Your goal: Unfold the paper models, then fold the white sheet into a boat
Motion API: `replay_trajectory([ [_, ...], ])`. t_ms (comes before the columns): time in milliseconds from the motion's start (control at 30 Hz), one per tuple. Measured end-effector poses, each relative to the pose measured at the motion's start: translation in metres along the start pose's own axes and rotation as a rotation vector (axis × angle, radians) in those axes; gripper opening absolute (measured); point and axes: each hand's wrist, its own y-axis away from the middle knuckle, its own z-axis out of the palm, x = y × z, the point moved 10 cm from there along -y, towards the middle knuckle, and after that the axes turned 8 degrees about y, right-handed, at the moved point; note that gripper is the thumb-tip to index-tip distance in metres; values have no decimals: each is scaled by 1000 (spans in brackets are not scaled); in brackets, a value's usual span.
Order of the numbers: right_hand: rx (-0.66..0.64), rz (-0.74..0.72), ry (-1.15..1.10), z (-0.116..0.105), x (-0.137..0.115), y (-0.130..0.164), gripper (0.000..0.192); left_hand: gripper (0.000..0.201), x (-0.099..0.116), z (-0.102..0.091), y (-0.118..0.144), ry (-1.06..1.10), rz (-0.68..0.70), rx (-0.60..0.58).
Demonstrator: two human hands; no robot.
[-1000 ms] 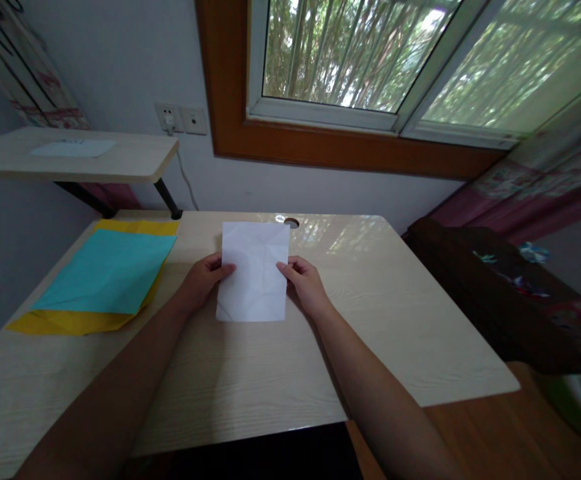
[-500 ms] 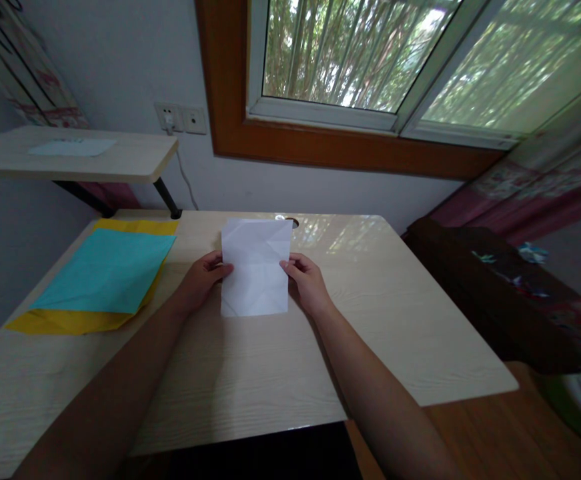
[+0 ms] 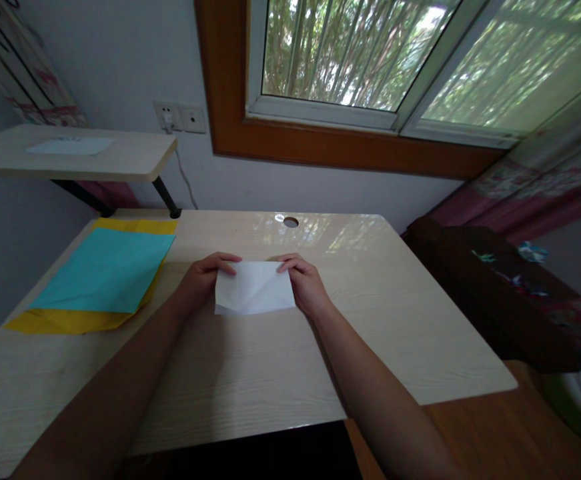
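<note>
Both hands are on the white paper [image 3: 254, 297], which lies folded on the desk [image 3: 250, 373] near its middle, a little toward the far edge. The left hand [image 3: 203, 280] holds the paper's left side, fingers curled over the far left corner and pinching it. The right hand [image 3: 306, 283] mirrors it on the right side, fingertips pinching the far right corner. The paper sits squarely between the two hands, its near edge flat on the wood, faint creases showing across it.

The desk is pale wood grain with a glossy top, and a round cable hole [image 3: 291, 222] sits by the far edge. On the left lies a turquoise sheet [image 3: 107, 270] on top of a yellow sheet [image 3: 75, 321], well apart from the hands. Farther left, a raised shelf [image 3: 130, 157] carries a pale sheet [image 3: 70, 146]. On the far wall sit a socket [image 3: 180, 118] and a wood-framed window [image 3: 370, 80] with greenery behind it. A dark sofa [image 3: 490, 293] stands on the right. No writing can be read anywhere.
</note>
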Motion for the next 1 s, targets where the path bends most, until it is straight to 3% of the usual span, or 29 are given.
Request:
replay_trajectory([
  [467,23,-7,48,-5,2,0,18,17,0,-2,-1,38,12,40],
  [767,21,-35,89,-3,-2,0,18,25,-1,-1,-6,114,11,-3],
  [1000,39,-6,119,-4,1,-2,10,29,-16,-2,-6,-20,-100,-13],
])
